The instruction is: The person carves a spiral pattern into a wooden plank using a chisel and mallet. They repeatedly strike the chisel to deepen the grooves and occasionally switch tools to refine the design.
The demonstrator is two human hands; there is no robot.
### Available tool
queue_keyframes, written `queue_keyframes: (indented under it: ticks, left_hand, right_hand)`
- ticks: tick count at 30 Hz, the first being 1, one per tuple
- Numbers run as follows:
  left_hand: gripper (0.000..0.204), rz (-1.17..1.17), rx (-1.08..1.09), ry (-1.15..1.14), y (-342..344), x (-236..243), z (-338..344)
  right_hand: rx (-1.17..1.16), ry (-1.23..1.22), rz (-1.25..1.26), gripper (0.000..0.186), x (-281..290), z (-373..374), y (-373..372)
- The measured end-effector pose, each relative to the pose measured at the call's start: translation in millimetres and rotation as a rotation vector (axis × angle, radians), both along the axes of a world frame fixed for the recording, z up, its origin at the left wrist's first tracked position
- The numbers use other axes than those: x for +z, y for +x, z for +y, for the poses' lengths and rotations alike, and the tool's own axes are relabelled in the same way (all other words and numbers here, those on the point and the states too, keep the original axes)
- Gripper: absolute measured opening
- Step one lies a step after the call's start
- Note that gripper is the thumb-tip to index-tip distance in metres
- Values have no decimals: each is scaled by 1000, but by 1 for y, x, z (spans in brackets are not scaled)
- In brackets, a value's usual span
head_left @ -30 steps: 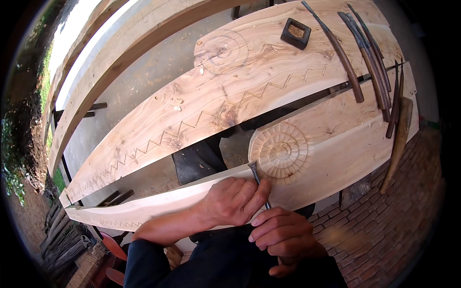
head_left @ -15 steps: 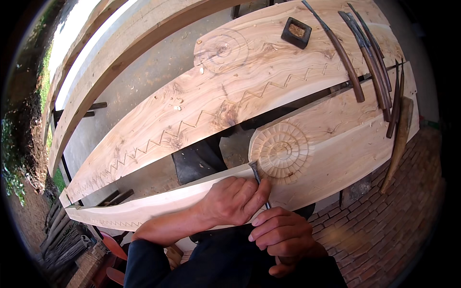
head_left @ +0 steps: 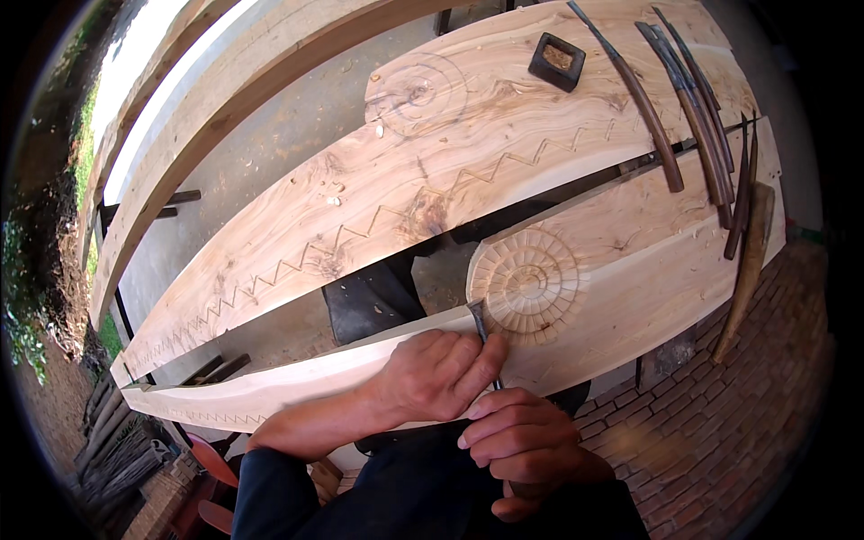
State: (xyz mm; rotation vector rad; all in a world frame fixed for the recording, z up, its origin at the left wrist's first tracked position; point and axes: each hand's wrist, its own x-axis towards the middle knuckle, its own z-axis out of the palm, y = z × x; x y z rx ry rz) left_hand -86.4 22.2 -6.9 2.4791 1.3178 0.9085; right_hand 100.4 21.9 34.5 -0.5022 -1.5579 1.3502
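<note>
My left hand [head_left: 436,373] is closed round the metal shaft of a carving chisel [head_left: 477,313], its forearm lying across the near pale board [head_left: 657,279]. Lower down, my right hand [head_left: 526,441] is wrapped round the chisel's rear end, and its fingers hide the handle. The blade tip touches the wood at the lower left edge of a round carved rosette [head_left: 529,286], made of concentric rings split into small segments. A carved zigzag line runs along the narrow left part of this board.
Beyond a gap lies a second long board [head_left: 504,108] with a zigzag line and drawn circles. On it stands a small black square dish [head_left: 556,61]. Several wooden-handled chisels [head_left: 693,108] and a wooden club [head_left: 747,270] lie at right. Curved beams [head_left: 207,117] rise at upper left.
My right hand has shifted slightly left, and the chisel's rear end has swung a little with it. The blade tip stays at the rosette's edge.
</note>
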Motion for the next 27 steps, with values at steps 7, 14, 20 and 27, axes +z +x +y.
queue_keyframes:
  ticks: [7,14,20,27]
  left_hand:
    - [45,-93,49,-40,1,-7,-6]
    - [45,-111,65,-29,2,-8,-6]
    - [46,-123,73,-4,2,-13,-7]
    - [33,-77,70,-57,-1,-2,-4]
  right_hand:
    - [97,37,-117,46,12,8,-7]
    - [81,51,-126,41,13,8,-11]
    - [80,58,-152,42,18,12,-16]
    - [56,90,-134,46,12,9,-17]
